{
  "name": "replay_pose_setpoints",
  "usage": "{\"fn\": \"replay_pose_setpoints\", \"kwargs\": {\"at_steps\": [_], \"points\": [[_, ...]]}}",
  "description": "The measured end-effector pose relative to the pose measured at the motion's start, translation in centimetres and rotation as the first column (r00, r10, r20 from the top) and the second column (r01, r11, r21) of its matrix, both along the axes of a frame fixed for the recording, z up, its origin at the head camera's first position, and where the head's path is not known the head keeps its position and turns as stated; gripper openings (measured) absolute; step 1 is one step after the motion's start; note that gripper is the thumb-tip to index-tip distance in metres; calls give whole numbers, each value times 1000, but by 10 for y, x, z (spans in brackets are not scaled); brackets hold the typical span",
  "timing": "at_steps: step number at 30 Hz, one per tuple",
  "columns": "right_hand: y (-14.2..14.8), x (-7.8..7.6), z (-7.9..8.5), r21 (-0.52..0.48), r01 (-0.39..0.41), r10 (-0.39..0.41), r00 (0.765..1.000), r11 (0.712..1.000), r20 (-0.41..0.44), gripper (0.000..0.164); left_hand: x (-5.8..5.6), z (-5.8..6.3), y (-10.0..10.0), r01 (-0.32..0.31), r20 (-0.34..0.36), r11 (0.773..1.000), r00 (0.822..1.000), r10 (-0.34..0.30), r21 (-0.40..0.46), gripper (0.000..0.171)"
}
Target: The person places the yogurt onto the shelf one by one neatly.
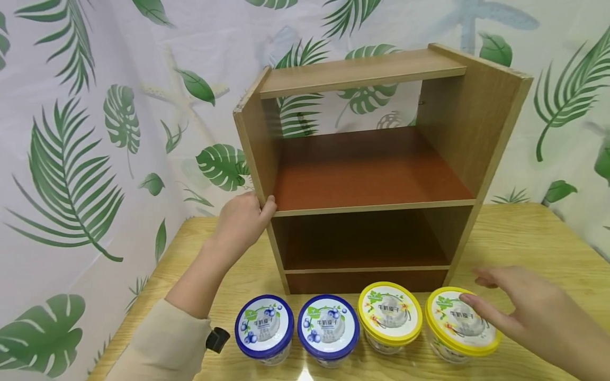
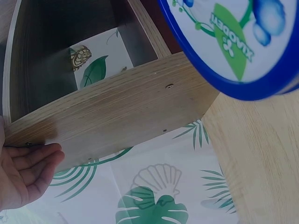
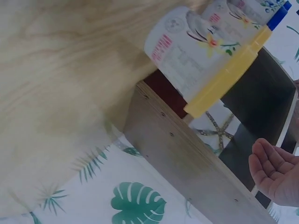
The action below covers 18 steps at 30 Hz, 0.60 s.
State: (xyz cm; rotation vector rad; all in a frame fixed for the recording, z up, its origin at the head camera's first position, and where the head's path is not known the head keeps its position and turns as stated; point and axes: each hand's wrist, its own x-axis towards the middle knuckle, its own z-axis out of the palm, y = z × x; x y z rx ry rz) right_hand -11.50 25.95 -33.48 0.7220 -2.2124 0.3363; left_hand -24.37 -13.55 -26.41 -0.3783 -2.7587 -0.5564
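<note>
Wood-grain board shelf unit with red-brown shelves sits on the pale wood-grain table, bays facing the person, white leaf-print backdrop behind. Left hand is clamped on its left side panel: thumb round the front edge near the middle shelf, fingers on the outer face. Right hand is empty, thumb and fingers apart, just beside the end white plastic tub with a yellow-rimmed lid. Thumb overlaps that lid in the head view; right wrist view shows the fingers clear of it; thumb contact, can't tell. Next along the row: matching yellow-lidded tub, then two round tubs with blue-rimmed blueberry lids, all upright in front of the unit. Handling, my read: unit is stiff, fairly heavy, hard-edged; one-panel hold would rack the screwed joints, so take both side panels, one hand each, about middle-shelf height. Tubs should be light, smooth, a bit slippery, walls thin enough to dent. Hold round the wall just under the rim, light squeeze; lid alone might pop off. Fill level unclear.
</note>
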Motion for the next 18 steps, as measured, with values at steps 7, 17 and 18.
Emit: {"fn": "replay_pose_setpoints", "kwargs": {"at_steps": [7,17,18], "points": [[0,1,-13,20,-44,45,997,999,-63,62,-1,0,0,6,-17,1000,1000,-6,-1,39],[3,5,-27,-22,-159,157,985,987,-76,53,1,-2,-1,5,-23,1000,1000,-6,-15,40],[3,5,-28,-34,-185,181,980,982,-84,52,1,-2,-1,5,-22,1000,1000,-6,-14,40]]}}
